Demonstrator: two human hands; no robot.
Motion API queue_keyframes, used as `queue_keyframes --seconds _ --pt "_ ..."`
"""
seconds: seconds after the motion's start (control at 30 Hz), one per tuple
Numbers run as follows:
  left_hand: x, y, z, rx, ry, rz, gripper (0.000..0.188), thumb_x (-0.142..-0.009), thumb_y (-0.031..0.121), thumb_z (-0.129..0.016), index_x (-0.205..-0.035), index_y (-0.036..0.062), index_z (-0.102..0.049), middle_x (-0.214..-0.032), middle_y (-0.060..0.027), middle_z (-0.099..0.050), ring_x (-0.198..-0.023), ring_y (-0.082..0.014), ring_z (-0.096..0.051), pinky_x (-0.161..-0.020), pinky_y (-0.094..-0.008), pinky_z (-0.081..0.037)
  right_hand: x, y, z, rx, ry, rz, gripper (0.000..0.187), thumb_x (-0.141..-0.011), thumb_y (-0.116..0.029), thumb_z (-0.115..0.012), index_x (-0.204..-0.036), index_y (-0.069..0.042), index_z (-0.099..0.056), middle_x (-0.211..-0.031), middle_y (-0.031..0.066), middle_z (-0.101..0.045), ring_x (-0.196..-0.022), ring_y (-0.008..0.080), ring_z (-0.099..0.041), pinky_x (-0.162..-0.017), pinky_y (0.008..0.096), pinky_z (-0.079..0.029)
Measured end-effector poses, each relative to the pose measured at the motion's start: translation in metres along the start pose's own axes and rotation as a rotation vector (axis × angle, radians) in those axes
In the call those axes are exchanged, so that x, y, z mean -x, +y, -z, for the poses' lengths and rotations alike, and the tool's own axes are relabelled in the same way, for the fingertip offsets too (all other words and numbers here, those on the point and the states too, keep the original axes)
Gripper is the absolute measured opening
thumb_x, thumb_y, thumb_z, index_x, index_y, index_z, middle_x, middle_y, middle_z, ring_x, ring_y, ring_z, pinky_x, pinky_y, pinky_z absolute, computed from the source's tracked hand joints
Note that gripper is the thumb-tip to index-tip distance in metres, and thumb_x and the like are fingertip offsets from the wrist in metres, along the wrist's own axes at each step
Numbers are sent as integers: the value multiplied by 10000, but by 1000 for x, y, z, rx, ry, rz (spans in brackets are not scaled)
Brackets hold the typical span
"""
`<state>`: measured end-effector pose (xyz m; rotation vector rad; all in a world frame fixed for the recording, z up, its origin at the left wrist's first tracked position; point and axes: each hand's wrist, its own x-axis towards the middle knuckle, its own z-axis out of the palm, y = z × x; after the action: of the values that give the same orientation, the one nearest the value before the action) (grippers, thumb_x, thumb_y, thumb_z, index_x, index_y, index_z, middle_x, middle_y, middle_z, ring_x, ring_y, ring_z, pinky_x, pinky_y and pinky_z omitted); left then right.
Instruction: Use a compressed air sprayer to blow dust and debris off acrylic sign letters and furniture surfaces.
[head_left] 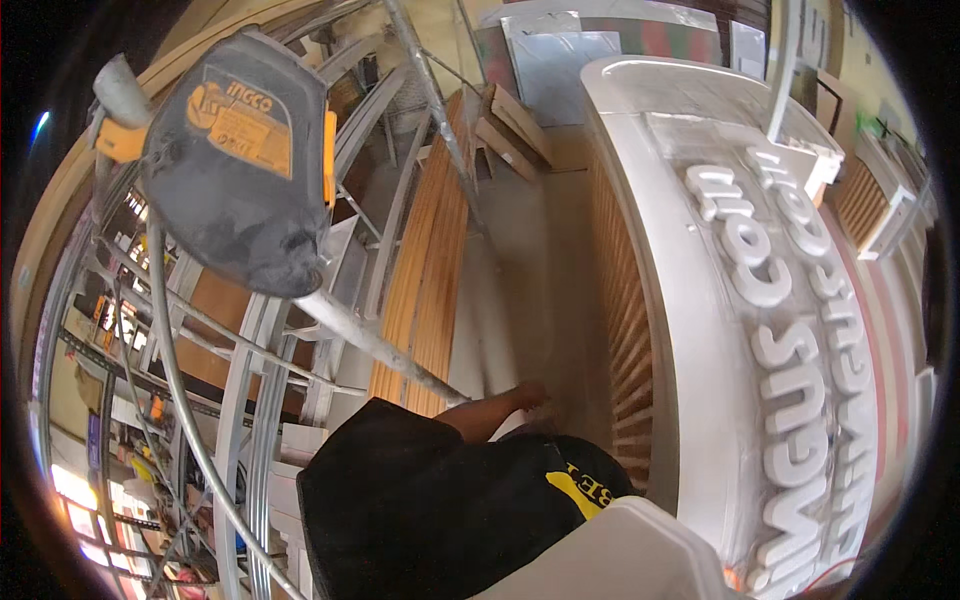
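Observation:
My left forearm comes out past a loose black sleeve [390,470] at the lower middle. Ahead of my black shirt, my left hand [528,393] is small and blurred, low over the brown floor. Something pale [510,428] shows just below it; I cannot tell whether the hand holds it. My right hand does not show. Yellow print [578,492] marks the shirt. Nearest my left arm, a grey metal tube [375,345] slants up to a bulky, dusty black casing [235,165] with an orange label. A smooth pale shape [630,560] covers part of the lower edge.
A long white counter or sign panel [700,400] with raised letters and slatted sides stands to my right. Wooden planks [430,260], metal profiles [260,400] and tube frames lie left. Wooden boards [515,120] lean at the back; loaded shelves [110,420] stand far left.

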<state>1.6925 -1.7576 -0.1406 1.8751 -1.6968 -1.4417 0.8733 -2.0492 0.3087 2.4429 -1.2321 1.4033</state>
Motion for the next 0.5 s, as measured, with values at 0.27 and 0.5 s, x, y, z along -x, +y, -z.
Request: queue_keyframes --seconds 0.27,0.5 --pt "-60 12 79 196 -127 500 384 -900 334 -540 -1168 60 -553 -1092 -121 -600 -906 -251 -584 -796 -428 -493 -33 -40 -149 -267 -198 -284 481 -912 -341 -463 -1288 -45 -416 -1211 133 -540 -1023 217 -549 -866 372 -433" --pt "-83 -51 152 263 -131 671 259 -880 302 -540 -935 51 -569 -806 -80 -623 -615 -214 -587 -533 -378 -498 112 -156 -40 -150 54 -1020 437 -906 -332 -510 -1187 -1 -553 -1110 78 -603 -911 166 -562 -860 304 -418"
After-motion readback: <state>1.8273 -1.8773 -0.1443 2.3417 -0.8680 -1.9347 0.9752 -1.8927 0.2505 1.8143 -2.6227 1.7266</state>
